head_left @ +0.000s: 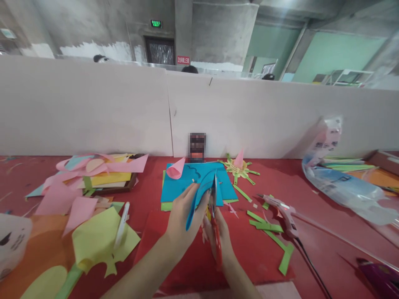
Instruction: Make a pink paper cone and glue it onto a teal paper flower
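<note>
My left hand is closed on a folded piece of blue paper, held up over the middle of the table. In my right hand are red-handled scissors, their blades upright at the right side of the held paper. Behind and beneath lie flat blue sheets on green ones. A pink paper cone rests on the blue sheet's left corner. To the right of the sheets stands a green and yellow paper piece topped by another pink cone.
A pink glue gun with a black cord and green paper strips lie right. Pink, yellow and orange papers and a white pen are left. A plastic bag sits far right. A white partition borders the back.
</note>
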Demonstrator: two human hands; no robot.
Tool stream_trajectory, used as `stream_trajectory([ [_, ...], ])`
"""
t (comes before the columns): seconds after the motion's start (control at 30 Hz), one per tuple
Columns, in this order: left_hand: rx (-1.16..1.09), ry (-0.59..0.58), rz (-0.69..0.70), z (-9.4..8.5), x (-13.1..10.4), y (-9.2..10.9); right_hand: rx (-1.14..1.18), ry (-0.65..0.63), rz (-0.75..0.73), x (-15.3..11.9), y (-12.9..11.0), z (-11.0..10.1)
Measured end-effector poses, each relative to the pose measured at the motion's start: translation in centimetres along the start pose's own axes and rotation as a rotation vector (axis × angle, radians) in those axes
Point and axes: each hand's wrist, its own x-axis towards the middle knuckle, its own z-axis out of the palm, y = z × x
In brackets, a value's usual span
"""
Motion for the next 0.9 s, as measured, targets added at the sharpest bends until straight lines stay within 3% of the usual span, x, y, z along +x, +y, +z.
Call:
stream_trajectory([
  [0.2, -0.127, -0.018, -0.145, -0.4, 1.1, 0.0, 0.002, -0.119, -0.005, 0.0, 0.5, -0.1],
  [0.4, 0.179, -0.046, -0.318, -1.6, 2.0, -0.7, -0.063, -0.114, 0.013, -0.2, 0.2, -0.2],
  [0.9, 0.343, -0.045, -0.074, -2.2, 2.3, -1.3, -0.079, -0.132, 0.040, -0.1, -0.1, -0.1],
])
